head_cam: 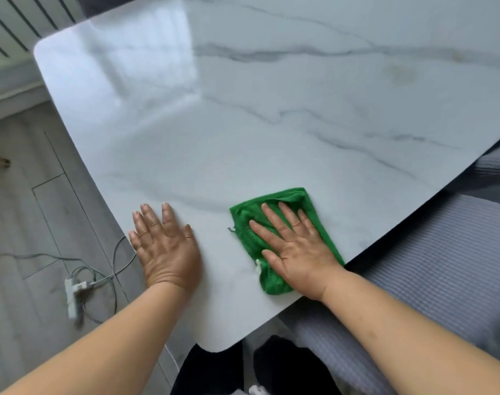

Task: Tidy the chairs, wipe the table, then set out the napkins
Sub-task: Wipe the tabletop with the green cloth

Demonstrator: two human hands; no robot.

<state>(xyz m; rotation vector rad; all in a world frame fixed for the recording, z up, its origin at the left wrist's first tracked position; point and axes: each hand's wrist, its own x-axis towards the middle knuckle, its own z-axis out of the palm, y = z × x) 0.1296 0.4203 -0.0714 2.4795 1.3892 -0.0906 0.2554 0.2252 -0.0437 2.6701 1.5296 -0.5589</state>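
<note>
A white marble-patterned table [271,124] with grey veins fills most of the view. A green cloth [285,202] lies flat near the table's near right edge. My right hand [293,246] presses down on it with fingers spread. My left hand [164,246] rests palm down on the bare tabletop to the left of the cloth, close to the left edge, holding nothing. No napkins are in view.
A grey ribbed chair seat [436,269] sits tucked under the table at the right; another grey cushion [496,163] shows further back. On the grey wood floor at left lies a white power strip [73,295] with tangled cables.
</note>
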